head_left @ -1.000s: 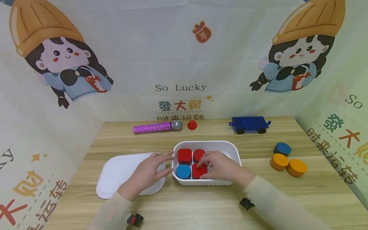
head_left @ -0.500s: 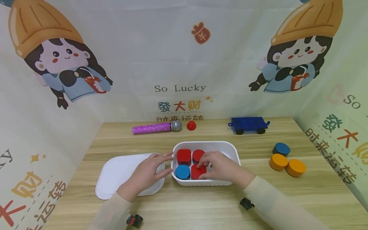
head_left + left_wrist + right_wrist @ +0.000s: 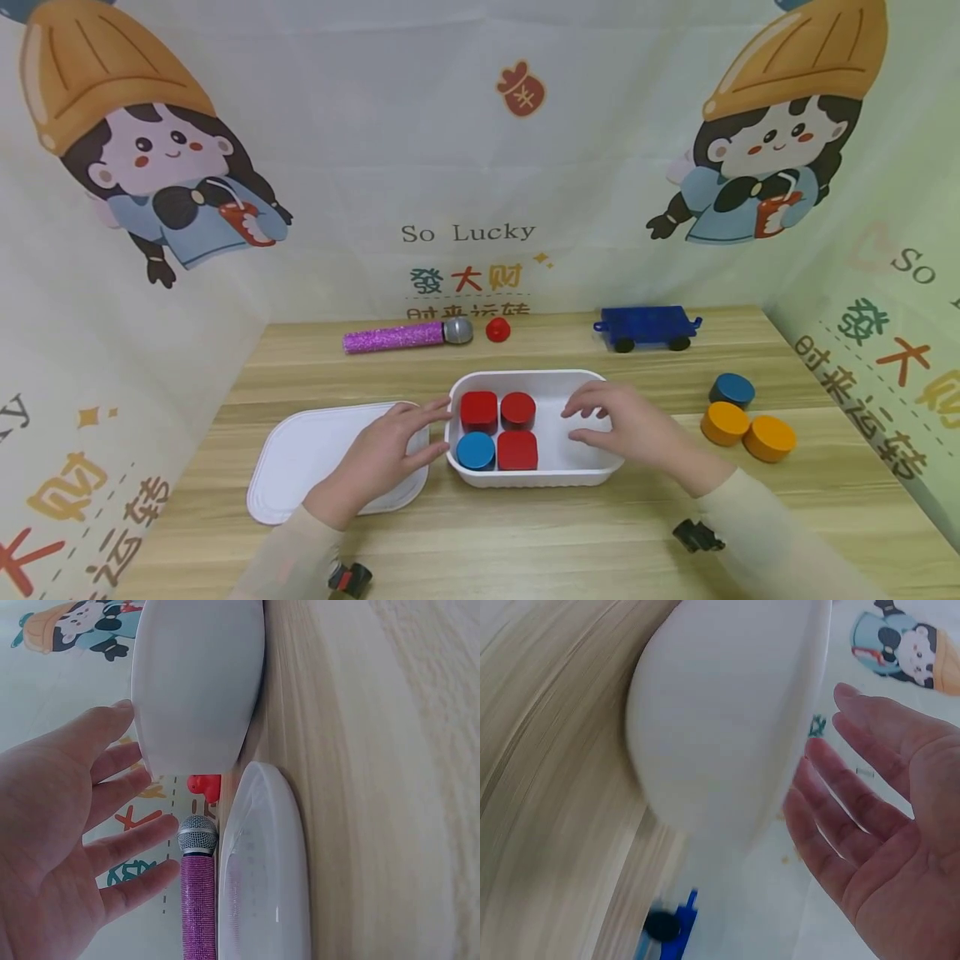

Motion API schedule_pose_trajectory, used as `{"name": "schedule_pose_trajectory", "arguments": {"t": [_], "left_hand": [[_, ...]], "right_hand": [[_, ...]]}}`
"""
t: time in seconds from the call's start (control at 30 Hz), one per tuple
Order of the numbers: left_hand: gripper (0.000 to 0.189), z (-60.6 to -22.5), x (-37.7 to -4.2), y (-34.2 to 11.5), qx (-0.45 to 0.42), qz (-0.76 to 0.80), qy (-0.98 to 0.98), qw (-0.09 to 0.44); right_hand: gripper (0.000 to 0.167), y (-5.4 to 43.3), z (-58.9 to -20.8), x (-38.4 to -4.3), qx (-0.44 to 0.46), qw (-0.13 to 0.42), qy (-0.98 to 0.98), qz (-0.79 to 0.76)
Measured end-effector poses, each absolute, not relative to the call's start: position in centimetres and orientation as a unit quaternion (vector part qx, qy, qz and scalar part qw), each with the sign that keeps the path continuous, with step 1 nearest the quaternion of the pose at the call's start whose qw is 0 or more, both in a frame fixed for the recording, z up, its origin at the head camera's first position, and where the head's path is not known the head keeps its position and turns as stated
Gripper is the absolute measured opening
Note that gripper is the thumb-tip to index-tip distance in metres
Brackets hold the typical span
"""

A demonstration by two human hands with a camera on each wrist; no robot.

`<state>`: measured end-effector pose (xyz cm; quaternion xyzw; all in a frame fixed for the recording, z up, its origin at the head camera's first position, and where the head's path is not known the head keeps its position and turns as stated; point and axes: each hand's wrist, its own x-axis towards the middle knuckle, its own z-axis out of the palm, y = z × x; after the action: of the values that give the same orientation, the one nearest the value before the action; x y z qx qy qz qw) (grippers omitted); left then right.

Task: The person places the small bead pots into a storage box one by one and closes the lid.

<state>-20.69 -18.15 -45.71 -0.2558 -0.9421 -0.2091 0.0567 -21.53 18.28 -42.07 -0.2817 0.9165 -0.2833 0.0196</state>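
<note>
A white plastic box (image 3: pixel 540 478) holds two red square blocks, with one (image 3: pixel 478 410) behind and one (image 3: pixel 517 450) in front. A red round block (image 3: pixel 518 408) and a blue round block (image 3: pixel 476 451) sit beside them at the box's left end. My left hand (image 3: pixel 381 454) reaches to the box's left rim, fingertips right at it and fingers spread; the left wrist view has the thumb at the rim. Over the box's right end hovers my right hand (image 3: pixel 637 425), fingers loosely bent with nothing between them.
A white lid (image 3: pixel 300 458) lies left, partly under my left hand. Behind are a purple glitter microphone (image 3: pixel 397 337), a small red piece (image 3: pixel 498 330) and a blue toy wagon (image 3: pixel 648 327). Right stand a blue round block (image 3: pixel 732 391) and two orange ones (image 3: pixel 724 422).
My right hand has let go of the front red square block and moved right, over the box's right end. The left hand stays at the left rim.
</note>
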Motion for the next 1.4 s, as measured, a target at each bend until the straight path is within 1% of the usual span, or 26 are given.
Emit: {"name": "schedule_pose_trajectory", "arguments": {"t": [0.2, 0.3, 0.47, 0.57, 0.63, 0.77, 0.87, 1.0, 1.2, 1.4], "left_hand": [[0.048, -45.8, -20.7, -18.2, -0.255, -0.208, -0.943, 0.053], [0.048, -45.8, -20.7, -18.3, -0.255, -0.206, -0.943, 0.05], [0.047, -45.5, -20.7, -18.2, -0.259, -0.2, -0.944, 0.053], [0.047, -45.3, -20.7, -18.1, -0.261, -0.198, -0.943, 0.052], [0.047, -45.3, -20.7, -18.1, -0.262, -0.196, -0.944, 0.05], [0.048, -45.3, -20.8, -18.1, -0.259, -0.196, -0.945, 0.044], [0.048, -45.4, -20.8, -18.1, -0.257, -0.197, -0.945, 0.043], [0.048, -45.5, -20.8, -18.2, -0.257, -0.199, -0.945, 0.046], [0.048, -45.6, -20.8, -18.3, -0.26, -0.2, -0.943, 0.051], [0.048, -45.6, -20.8, -18.3, -0.258, -0.2, -0.944, 0.051]], "right_hand": [[0.02, 21.4, -41.5, -20.7, -0.271, -0.007, 0.918, -0.29], [0.02, 23.2, -41.5, -20.3, -0.261, -0.038, 0.919, -0.293], [0.022, 26.8, -42.1, -20.3, -0.24, -0.108, 0.924, -0.276], [0.023, 29.1, -42.5, -20.3, -0.22, -0.134, 0.932, -0.254], [0.024, 30.6, -42.8, -20.3, -0.201, -0.133, 0.94, -0.243], [0.029, 32.8, -43.1, -20.3, -0.164, -0.101, 0.955, -0.225], [0.028, 34.0, -43.4, -20.3, -0.153, -0.089, 0.962, -0.21], [0.024, 35.1, -43.7, -20.3, -0.158, -0.088, 0.963, -0.198], [0.026, 35.9, -44.0, -20.1, -0.167, -0.106, 0.964, -0.176], [0.029, 36.3, -44.4, -20.2, -0.167, -0.11, 0.966, -0.164]]}}
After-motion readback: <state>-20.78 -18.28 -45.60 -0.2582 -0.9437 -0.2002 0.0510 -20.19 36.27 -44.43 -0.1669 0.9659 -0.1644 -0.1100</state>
